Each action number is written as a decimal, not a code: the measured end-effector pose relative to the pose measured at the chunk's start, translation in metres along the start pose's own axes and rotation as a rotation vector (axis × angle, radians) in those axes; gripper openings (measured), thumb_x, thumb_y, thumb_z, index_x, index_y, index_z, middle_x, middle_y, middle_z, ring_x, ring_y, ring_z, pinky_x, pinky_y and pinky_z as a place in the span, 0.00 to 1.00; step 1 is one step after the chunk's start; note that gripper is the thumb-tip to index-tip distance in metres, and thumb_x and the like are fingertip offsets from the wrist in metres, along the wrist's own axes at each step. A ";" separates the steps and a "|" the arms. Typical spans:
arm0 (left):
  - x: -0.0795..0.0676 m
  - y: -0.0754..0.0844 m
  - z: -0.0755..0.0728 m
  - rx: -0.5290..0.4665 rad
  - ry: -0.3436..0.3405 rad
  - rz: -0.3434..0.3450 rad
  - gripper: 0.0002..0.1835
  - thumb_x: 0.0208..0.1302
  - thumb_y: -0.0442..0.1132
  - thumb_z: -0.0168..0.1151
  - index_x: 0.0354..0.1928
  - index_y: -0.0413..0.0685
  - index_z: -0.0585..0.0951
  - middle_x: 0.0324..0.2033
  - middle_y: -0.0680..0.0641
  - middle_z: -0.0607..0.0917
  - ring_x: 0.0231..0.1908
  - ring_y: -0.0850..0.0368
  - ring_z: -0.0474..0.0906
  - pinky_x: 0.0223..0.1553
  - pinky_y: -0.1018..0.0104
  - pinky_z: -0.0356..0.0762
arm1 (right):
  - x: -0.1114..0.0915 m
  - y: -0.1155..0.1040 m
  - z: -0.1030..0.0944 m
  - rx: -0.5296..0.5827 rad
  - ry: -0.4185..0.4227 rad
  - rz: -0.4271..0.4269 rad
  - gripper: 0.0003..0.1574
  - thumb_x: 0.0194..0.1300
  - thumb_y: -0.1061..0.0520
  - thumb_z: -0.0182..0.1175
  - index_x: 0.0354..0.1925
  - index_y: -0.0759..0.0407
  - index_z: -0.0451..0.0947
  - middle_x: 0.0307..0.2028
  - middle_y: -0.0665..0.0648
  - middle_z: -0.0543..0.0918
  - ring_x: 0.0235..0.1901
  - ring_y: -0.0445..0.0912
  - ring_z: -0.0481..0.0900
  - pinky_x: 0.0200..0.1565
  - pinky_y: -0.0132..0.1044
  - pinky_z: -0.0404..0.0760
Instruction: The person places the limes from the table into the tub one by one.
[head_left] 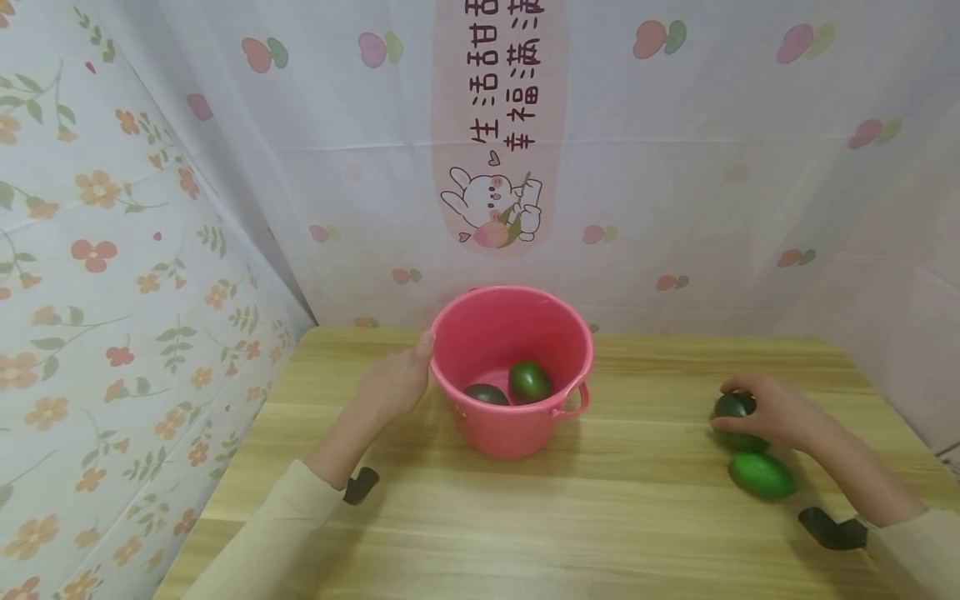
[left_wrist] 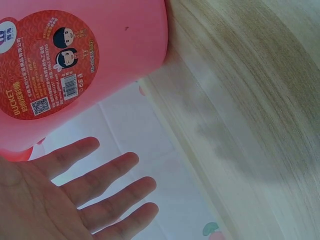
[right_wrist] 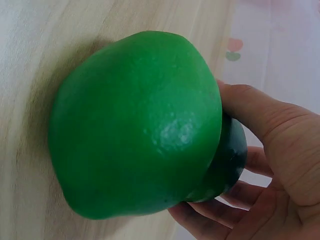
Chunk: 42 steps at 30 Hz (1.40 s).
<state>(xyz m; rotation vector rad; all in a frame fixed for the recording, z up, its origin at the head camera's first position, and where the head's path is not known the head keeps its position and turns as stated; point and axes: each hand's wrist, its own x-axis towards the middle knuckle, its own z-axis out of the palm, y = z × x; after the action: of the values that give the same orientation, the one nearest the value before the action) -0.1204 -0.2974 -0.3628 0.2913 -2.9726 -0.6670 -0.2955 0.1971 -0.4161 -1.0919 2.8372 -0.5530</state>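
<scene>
A pink bucket point(head_left: 510, 433) stands upright on the table, with a dark avocado point(head_left: 486, 394) and a greener avocado point(head_left: 530, 382) inside. At its left side is my left hand point(head_left: 397, 379), thumb up at the rim; the left wrist view shows the other fingers point(left_wrist: 102, 185) straight and spread below the labelled bucket wall. Over on the right, my right hand point(head_left: 772, 410) grips a dark green avocado point(head_left: 733, 407) between thumb and fingers. Just in front of it lies a bright green fruit point(head_left: 761, 475), which partly hides the held avocado in the right wrist view.
The wooden table point(head_left: 480, 533) reaches back to a hanging white cloth point(head_left: 675, 167) with printed fruit. A flowered cloth point(head_left: 112, 333) hangs along the left side. The bucket's small side handle point(head_left: 576, 404) sticks out toward the right.
</scene>
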 end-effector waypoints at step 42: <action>-0.002 0.001 -0.001 0.016 0.017 -0.008 0.51 0.61 0.69 0.04 0.42 0.47 0.80 0.38 0.43 0.81 0.44 0.45 0.77 0.43 0.45 0.71 | 0.003 -0.025 -0.013 0.020 0.009 -0.001 0.45 0.51 0.37 0.67 0.52 0.72 0.73 0.48 0.71 0.76 0.47 0.66 0.73 0.42 0.59 0.72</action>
<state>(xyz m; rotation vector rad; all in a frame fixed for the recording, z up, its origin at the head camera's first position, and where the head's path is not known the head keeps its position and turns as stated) -0.1186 -0.2964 -0.3617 0.3083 -2.9632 -0.6392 -0.2842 0.1821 -0.3955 -1.0899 2.8321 -0.5866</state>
